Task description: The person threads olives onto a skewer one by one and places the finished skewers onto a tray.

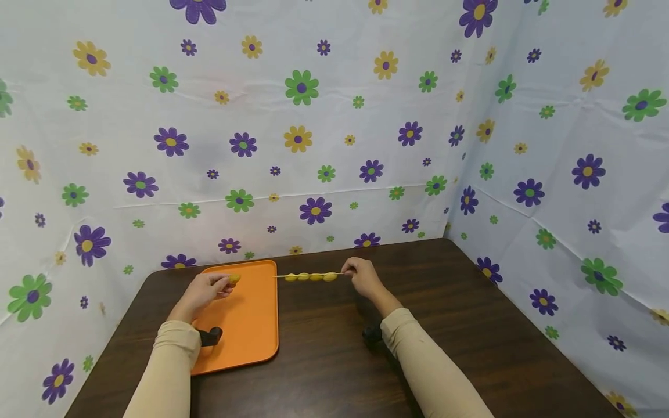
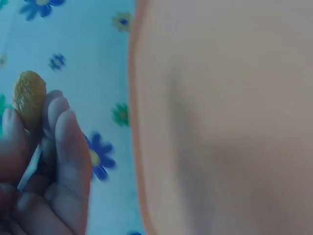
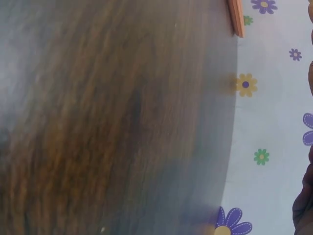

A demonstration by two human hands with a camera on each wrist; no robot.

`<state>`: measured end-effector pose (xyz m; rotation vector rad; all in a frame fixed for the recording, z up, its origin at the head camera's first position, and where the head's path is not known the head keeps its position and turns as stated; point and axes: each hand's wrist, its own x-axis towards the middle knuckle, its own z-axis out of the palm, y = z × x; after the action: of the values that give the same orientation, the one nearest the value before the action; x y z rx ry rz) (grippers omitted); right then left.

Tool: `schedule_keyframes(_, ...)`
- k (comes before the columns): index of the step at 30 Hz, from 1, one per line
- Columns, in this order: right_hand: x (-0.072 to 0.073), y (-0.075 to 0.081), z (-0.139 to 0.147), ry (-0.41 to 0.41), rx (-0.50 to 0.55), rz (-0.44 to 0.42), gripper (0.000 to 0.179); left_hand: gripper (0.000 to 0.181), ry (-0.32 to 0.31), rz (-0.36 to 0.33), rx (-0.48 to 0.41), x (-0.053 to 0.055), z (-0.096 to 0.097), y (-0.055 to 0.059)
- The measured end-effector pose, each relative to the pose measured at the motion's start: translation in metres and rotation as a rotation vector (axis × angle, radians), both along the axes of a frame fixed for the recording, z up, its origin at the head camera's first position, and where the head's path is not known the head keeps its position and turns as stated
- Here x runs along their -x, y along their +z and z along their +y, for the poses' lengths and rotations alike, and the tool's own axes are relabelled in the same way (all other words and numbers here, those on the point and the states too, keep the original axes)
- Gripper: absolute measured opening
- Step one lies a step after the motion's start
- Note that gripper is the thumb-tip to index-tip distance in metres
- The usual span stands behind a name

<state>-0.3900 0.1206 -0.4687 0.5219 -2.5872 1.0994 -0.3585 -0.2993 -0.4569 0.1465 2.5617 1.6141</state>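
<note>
In the head view my right hand (image 1: 360, 274) pinches the right end of a thin skewer (image 1: 282, 276), which lies level in the air. Several yellow oval pieces (image 1: 316, 277) are threaded along it. My left hand (image 1: 209, 290), over the tray's left side, pinches one loose yellow oval piece (image 1: 234, 278) between thumb and fingers, apart from the skewer's left tip. Up close in the left wrist view, that piece looks wrinkled and small. Only a sliver of the right hand (image 3: 304, 200) shows at the right wrist view's edge.
An orange tray (image 1: 251, 337) rests on the left part of the dark wooden table (image 1: 313, 377). Flower-print sheets (image 1: 334, 116) hang behind the table and along its sides. Black straps with a camera mount (image 1: 211, 337) sit at the wrists.
</note>
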Motion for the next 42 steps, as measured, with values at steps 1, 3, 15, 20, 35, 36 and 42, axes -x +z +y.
schedule_keyframes(1,0.0,0.0,-0.001,0.002,0.002,0.003,0.012,0.037,-0.027,-0.033,-0.04,-0.001,0.003,0.002)
schedule_keyframes(3,-0.001,0.0,-0.002,0.007,0.01,0.009,0.01,0.039,-0.069,-0.091,-0.107,-0.002,0.01,0.005)
schedule_keyframes(15,-0.003,-0.004,-0.006,0.016,0.022,0.014,0.012,0.043,-0.103,-0.01,-0.149,-0.009,0.04,0.008)
schedule_keyframes(20,-0.004,-0.005,-0.006,0.024,0.019,0.029,0.017,0.037,-0.088,0.114,-0.027,-0.01,0.049,0.006)
schedule_keyframes(35,-0.005,-0.006,-0.002,0.024,0.001,0.024,0.015,0.019,-0.084,0.32,0.059,-0.012,0.066,0.002)
schedule_keyframes(36,-0.005,-0.006,-0.002,0.022,-0.003,0.023,0.015,0.019,-0.086,0.327,0.056,-0.013,0.066,0.002)
schedule_keyframes(42,-0.005,-0.004,0.001,0.029,-0.035,0.036,0.014,0.019,-0.112,0.383,0.069,-0.014,0.069,0.001)
